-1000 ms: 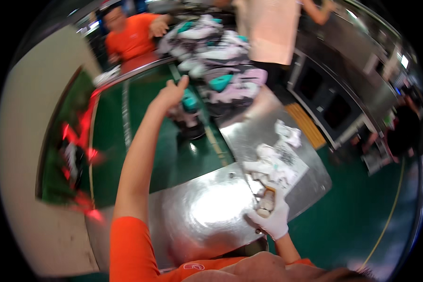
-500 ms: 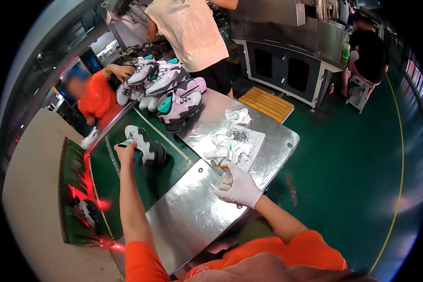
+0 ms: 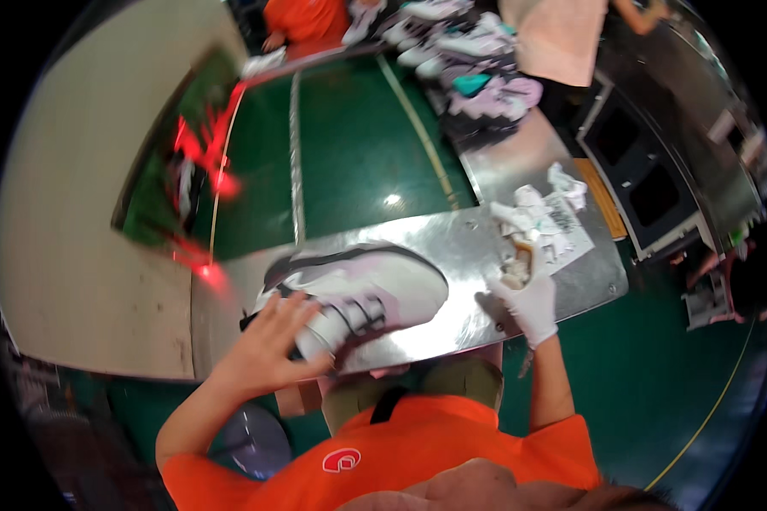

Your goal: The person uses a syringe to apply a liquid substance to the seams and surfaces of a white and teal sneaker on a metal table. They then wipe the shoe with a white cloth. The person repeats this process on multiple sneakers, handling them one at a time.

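Close in front of me is a white and lilac sneaker [image 3: 405,294] with a dark sole edge, tipped on its side above the metal table [image 3: 452,234]. Its toe points right, and my bare left hand [image 3: 277,336] grips it around the collar and heel. My right hand [image 3: 530,300], in a white glove, is closed around an off-white lump with a tan edge [image 3: 517,266]; its kind is unclear. Just beyond that hand, crumpled white cloths [image 3: 528,213] lie on a white sheet [image 3: 578,243] covered in dark specks.
Beyond the table runs a green conveyor belt [image 3: 349,162], with a pale machine housing [image 3: 85,213] and red-lit opening at left. Several sneakers [image 3: 486,106] are piled at its far right. A co-worker in an orange shirt [image 3: 311,21] stands at the far end.
My left hand has brought the sneaker from the belt to the table's near side and turned it sideways. My right hand still holds the lump beside the cloths. The view has swung left.
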The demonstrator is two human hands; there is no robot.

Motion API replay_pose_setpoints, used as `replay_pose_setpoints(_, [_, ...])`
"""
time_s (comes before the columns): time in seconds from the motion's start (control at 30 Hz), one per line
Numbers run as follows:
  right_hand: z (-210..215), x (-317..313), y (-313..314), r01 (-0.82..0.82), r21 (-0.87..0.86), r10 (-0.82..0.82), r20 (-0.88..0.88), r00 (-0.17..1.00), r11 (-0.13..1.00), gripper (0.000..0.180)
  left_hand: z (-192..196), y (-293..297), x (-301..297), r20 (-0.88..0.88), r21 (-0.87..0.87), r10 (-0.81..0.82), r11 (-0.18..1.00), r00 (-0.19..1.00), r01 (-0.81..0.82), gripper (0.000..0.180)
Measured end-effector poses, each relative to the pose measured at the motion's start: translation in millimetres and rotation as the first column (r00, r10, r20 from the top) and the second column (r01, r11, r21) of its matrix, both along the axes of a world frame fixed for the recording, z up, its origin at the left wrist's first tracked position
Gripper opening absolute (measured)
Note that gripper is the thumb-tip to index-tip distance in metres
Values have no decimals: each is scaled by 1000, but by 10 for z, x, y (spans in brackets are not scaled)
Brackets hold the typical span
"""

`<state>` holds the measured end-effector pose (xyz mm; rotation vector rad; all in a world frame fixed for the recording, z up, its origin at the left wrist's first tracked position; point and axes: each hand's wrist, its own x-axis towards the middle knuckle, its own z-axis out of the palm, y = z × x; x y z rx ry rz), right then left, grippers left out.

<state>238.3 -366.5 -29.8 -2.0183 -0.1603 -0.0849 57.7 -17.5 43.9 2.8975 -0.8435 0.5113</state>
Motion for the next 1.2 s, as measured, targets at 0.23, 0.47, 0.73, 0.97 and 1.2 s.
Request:
replay_pose_setpoints(0.23, [365, -276, -116, -253, 507, 491, -415, 766, 824, 67, -216, -22, -255, 28, 57, -13, 998, 1000, 11, 38])
replay_pose_setpoints(0.47, [429, -253, -22, -395, 781, 708, -83, 702, 483, 103, -73, 20, -22, 27, 62, -68, 996, 997, 66, 41])
replay_pose_setpoints(0.73, [289, 91, -146, -177, 445, 290, -198, 936, 878, 68, 37, -42, 82, -28, -51, 5, 999, 1000, -6, 42])
replay_pose_setpoints(0.97, [404, 153, -136, -250, 345, 360, -309, 880, 905, 66, -73, 35, 167, 85, -68, -27, 997, 996, 33, 41])
replay_pose_setpoints(1.2, [605, 273, 179, -490, 41, 464, -400, 790, 871, 61, -43, 15, 230, 70, -113, 12, 994, 997, -4, 37])
